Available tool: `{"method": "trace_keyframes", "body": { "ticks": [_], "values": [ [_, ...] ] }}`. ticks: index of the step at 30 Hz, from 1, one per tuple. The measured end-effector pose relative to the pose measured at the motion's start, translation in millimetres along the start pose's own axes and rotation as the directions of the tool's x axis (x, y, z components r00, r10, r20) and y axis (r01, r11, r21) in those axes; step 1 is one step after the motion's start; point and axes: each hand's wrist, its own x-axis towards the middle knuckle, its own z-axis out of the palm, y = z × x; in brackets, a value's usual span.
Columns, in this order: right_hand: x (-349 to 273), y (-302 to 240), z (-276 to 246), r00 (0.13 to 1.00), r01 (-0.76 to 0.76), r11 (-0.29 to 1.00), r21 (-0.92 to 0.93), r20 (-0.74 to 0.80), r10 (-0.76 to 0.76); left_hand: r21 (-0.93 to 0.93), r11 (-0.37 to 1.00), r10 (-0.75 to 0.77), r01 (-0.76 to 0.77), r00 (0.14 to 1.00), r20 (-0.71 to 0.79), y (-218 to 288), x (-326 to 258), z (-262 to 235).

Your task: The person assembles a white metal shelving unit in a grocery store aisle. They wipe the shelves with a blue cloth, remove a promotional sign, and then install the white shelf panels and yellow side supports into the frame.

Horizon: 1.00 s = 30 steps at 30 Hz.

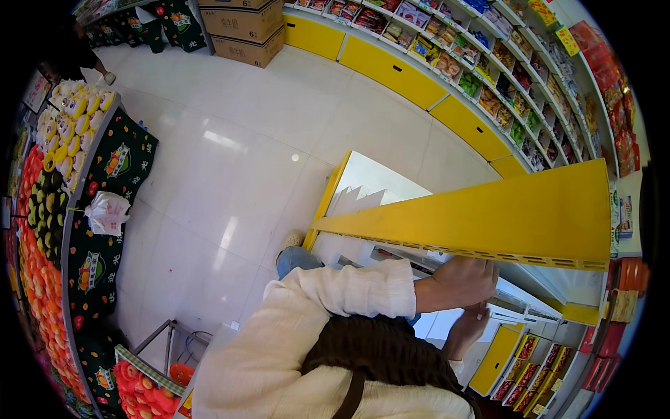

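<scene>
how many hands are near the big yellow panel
2: the left hand at the yellow panel's slotted lower edge, and the right hand just below it in the picture; some fingers are hidden.

On my left I have a fruit stand (65,279) with a dark green skirt (105,297), a white plastic bag (108,213) hanging at its edge (its contents hidden from me). Ahead, stacked brown cardboard boxes (248,49) stand on pale floor tiles (188,181), beside the yellow panels (391,77) under my snack shelves (450,63).
</scene>
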Motion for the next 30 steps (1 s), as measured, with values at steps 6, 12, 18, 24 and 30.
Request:
{"method": "trace_keyframes", "body": {
  "ticks": [6,12,18,24,30],
  "values": [
    [-30,56,75,0.794,-0.558,0.823,0.104,0.354,0.494,-0.326,0.782,0.335,-0.531,0.8,-0.498,-28,4,-77],
    [-4,111,80,0.824,-0.567,0.766,0.304,0.199,0.531,-0.225,0.74,0.174,-0.634,0.503,-0.847,-86,92,-112],
    [-6,102,103,0.867,-0.485,0.867,-0.11,0.065,0.494,-0.511,0.528,0.144,-0.678,0.664,-0.733,-94,112,-107],
    [-3,86,98,0.806,-0.591,0.799,-0.111,-0.033,0.592,-0.558,0.473,-0.003,-0.682,0.632,-0.775,-85,110,-102],
    [-2,88,101,0.779,-0.627,0.777,-0.054,-0.05,0.625,-0.573,0.447,0.023,-0.687,0.65,-0.76,-90,111,-106]
  ]
}}
